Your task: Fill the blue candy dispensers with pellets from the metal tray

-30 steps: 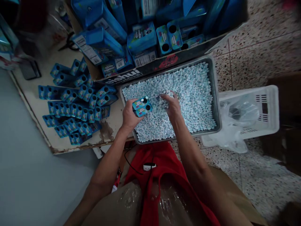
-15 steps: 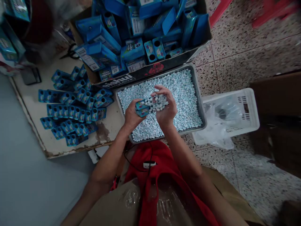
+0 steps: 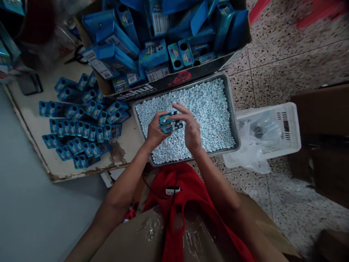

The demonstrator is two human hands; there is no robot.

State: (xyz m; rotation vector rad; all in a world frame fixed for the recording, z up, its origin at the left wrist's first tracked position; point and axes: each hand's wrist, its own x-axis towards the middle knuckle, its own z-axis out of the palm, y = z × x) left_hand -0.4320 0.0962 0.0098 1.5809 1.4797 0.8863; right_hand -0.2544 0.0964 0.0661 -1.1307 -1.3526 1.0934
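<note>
Two small blue boxes (image 3: 166,123) are side by side in my left hand (image 3: 155,131), whose fingers wrap round them. Several pale candies lie at the boxes' right ends. Close to those ends is my right hand (image 3: 191,128), fingers stretched out and apart, tips at the boxes' edge; no handful shows in it. Below both hands a metal tray (image 3: 235,125) holds a layer of pale blue and white candies (image 3: 209,109).
A carton (image 3: 174,77) of blue boxes stands behind the tray. Rows of small blue boxes (image 3: 79,129) cover part of the table (image 3: 29,120) at left. Scissors (image 3: 77,56) lie near the carton. A white crate (image 3: 294,127) with plastic bags sits at right.
The heap of candies has left my right hand, and its fingers have straightened. Fewer candies show at the box ends. My left hand still holds the boxes.
</note>
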